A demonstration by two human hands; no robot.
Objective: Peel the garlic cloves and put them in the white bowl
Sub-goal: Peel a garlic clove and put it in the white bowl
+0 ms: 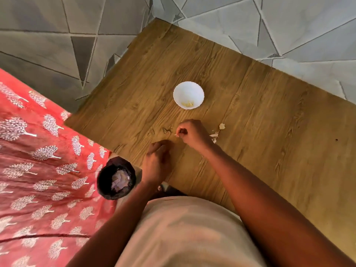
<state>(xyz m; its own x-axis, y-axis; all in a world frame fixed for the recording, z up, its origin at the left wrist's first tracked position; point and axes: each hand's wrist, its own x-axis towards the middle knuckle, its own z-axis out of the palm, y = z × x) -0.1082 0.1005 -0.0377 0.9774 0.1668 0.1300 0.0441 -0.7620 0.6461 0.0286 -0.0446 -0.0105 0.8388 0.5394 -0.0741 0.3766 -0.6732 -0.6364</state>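
A black bin [116,178] stands beside the wooden table [269,112] — red patterned cloth [38,160] left.

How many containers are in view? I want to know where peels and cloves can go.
2. The white bowl stands on the wooden table beyond the right hand. The dark bin sits on the floor by the table's near-left corner, beside the left hand.

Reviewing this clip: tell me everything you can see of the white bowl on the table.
The white bowl is small and round with a finely scalloped rim, glossy like glass or ceramic. It stands upright on the wooden table, out past both hands, and neither hand touches it. A little heap of pale yellowish pieces, probably peeled garlic, lies at its bottom on the near side; the rest of the inside is bare. Nothing else touches it.
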